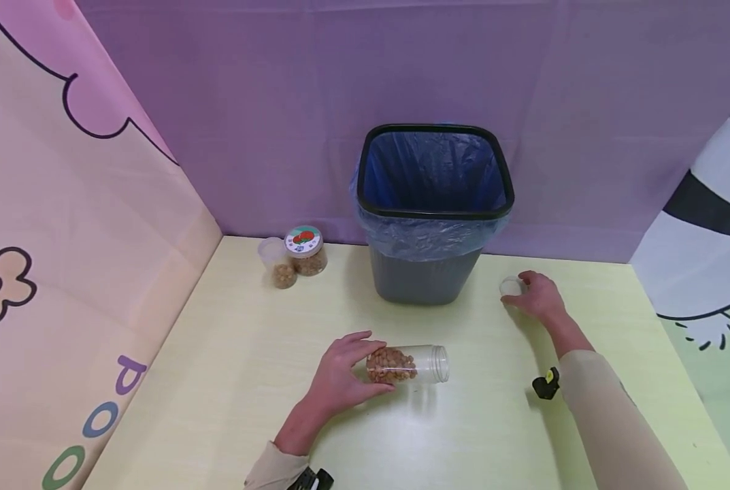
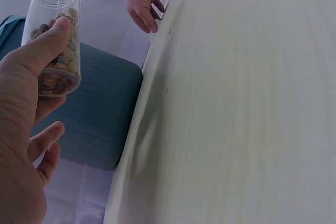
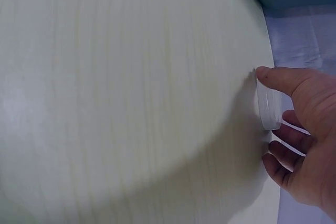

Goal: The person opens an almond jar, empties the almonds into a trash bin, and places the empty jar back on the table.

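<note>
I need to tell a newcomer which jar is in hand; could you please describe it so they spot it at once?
Start at the bin and come toward the table's near edge. The clear jar lies on its side, gripped by the left hand. Unlike the two upright jars at the back, it has no lid.

Clear glossy plastic jar (image 1: 409,364); pale matt wood-grain desk (image 1: 230,354); thin crinkled blue plastic liner (image 1: 428,228) over a grey plastic bin (image 1: 422,279).

staged recording booth | cartoon fabric backdrops (image 1: 64,224) | table (image 1: 230,354) | bin (image 1: 433,211)
</note>
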A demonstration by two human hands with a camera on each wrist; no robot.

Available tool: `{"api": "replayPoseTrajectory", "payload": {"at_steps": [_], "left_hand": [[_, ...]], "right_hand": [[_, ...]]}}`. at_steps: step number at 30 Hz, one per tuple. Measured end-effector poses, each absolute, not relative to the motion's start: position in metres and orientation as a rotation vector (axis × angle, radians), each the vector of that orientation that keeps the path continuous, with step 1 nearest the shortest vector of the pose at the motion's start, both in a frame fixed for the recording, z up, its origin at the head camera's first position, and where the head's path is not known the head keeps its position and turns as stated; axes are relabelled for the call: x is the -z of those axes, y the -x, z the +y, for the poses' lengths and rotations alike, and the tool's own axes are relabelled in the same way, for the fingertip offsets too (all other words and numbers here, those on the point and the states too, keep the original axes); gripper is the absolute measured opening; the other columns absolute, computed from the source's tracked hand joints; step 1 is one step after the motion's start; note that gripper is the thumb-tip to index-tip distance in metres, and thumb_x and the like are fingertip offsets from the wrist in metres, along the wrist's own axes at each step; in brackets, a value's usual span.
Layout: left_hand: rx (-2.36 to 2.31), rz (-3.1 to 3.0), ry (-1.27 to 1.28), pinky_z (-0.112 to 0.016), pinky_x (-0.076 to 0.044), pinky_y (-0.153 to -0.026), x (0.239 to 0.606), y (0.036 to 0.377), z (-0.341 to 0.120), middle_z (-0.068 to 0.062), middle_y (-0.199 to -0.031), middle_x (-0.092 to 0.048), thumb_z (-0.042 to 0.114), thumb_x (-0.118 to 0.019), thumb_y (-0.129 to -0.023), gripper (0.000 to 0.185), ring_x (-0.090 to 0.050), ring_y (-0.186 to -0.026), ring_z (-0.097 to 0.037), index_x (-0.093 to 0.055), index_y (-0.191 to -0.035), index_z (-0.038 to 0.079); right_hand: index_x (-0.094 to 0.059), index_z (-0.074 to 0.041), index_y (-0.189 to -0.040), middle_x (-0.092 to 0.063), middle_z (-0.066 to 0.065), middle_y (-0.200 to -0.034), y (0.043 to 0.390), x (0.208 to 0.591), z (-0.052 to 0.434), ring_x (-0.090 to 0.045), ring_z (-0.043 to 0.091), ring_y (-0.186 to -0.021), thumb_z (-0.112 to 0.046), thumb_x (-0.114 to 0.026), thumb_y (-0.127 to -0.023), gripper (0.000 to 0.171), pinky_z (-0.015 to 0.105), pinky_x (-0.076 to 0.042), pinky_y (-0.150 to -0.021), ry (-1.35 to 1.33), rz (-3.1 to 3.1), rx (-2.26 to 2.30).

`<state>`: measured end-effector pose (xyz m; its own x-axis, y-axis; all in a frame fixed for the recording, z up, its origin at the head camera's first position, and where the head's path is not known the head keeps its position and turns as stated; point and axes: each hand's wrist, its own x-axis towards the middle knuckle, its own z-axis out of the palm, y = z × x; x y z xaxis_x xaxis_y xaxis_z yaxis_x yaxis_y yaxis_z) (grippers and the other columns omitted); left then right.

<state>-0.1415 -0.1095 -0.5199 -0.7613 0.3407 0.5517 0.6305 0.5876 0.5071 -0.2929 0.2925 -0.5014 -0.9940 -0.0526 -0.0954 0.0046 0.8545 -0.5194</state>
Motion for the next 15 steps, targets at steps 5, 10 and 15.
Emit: {"api": "replayPoseTrajectory", "payload": {"at_steps": [5, 10, 15], "left_hand": [[0.995, -2.442, 0.77, -0.043, -0.044, -0.097, 0.517, 0.14, -0.112, 0.004, -0.109, -0.071, 0.045, -0.093, -0.056, 0.067, -0.056, -0.119, -0.019, -0.073, -0.112, 0.013], [0.999, -2.447, 0.754, -0.043, -0.044, -0.097, 0.518, 0.14, -0.115, 0.004, -0.108, -0.071, 0.045, -0.093, -0.055, 0.068, -0.056, -0.119, -0.019, -0.073, -0.111, 0.012], [0.98, -2.465, 0.732, -0.042, -0.045, -0.097, 0.518, 0.138, -0.118, 0.006, -0.108, -0.071, 0.045, -0.094, -0.054, 0.067, -0.056, -0.118, -0.017, -0.073, -0.11, 0.015]], "right_hand": [[-0.048, 0.016, -0.126, -0.052, 0.036, -0.122, 0.292, 0.494, 0.292, -0.049, 0.049, -0.112, -0.029, -0.066, -0.089, 0.061, 0.056, -0.038, -0.097, 0.09, 2.959, 0.849], [-0.053, 0.014, -0.121, -0.056, 0.033, -0.12, 0.3, 0.48, 0.293, -0.052, 0.048, -0.11, -0.024, -0.06, -0.094, 0.048, 0.055, -0.041, -0.094, 0.193, 3.019, 0.916], [-0.054, 0.011, -0.122, -0.057, 0.032, -0.12, 0.305, 0.454, 0.288, -0.052, 0.046, -0.111, -0.022, -0.056, -0.097, 0.041, 0.055, -0.043, -0.094, 0.21, 2.98, 1.081]]}}
